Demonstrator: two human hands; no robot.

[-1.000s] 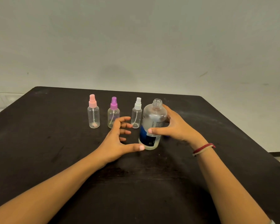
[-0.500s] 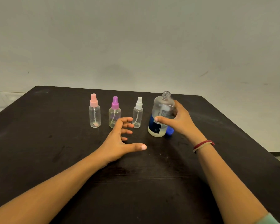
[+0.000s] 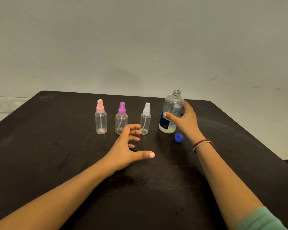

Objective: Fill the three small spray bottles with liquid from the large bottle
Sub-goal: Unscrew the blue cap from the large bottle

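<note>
Head view: right hand (image 3: 186,123) grips uncapped large bottle (image 3: 171,113) upright, cap (image 3: 178,138) beside it; left hand (image 3: 126,146) spread empty near white-topped spray bottle (image 3: 145,120), likely to uncap it.

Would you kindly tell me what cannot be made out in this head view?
Head view:
- Large bottle: label print too small to read; the right hand covers its right side.
- Purple-capped spray bottle: lower corner hidden behind the left hand.
- Pink-capped bottle and white-capped bottle: liquid level too faint to tell.
</note>
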